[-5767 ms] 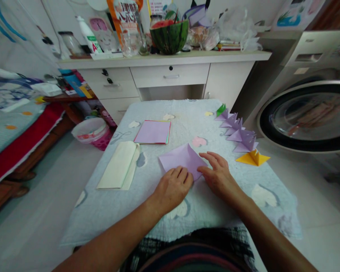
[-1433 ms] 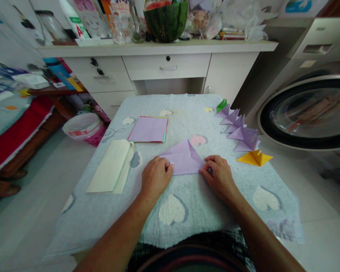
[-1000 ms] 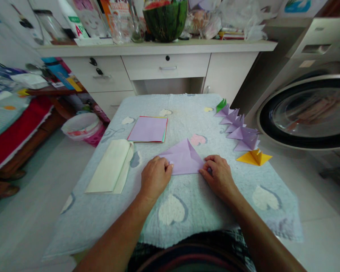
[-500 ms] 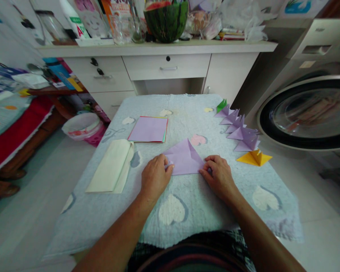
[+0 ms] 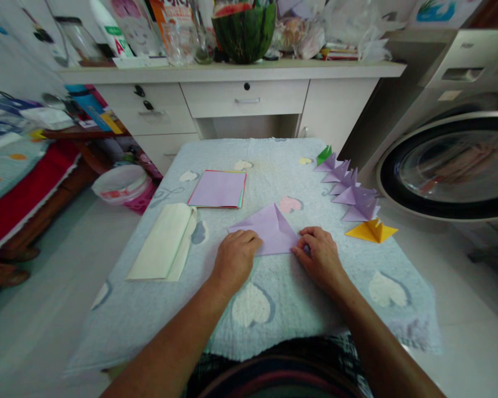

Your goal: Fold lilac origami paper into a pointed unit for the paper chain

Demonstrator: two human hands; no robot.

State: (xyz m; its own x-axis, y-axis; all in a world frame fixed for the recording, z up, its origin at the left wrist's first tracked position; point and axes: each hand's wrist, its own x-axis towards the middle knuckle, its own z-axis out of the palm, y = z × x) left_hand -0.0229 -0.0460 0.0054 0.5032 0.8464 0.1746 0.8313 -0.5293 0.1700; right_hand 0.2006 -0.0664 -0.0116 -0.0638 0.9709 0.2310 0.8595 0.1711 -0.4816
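A partly folded sheet of purple origami paper lies on the cloth-covered table, a raised flap peaking at its top. My left hand rests on the lower left part of the paper, its fingers bent together and covering some of the edge. At the right corner, my right hand pinches the paper between thumb and fingers. Beyond my left hand sits a stack of square origami paper, purple on top. A folded pale green sheet lies at the left.
Along the right edge stand several folded purple paper pieces, with a green one behind and a yellow one in front. A white cabinet is behind the table, a washing machine to the right, a pink bin left.
My left hand has shifted slightly right along the paper's lower edge, uncovering the left corner. My right hand stays at the right corner.
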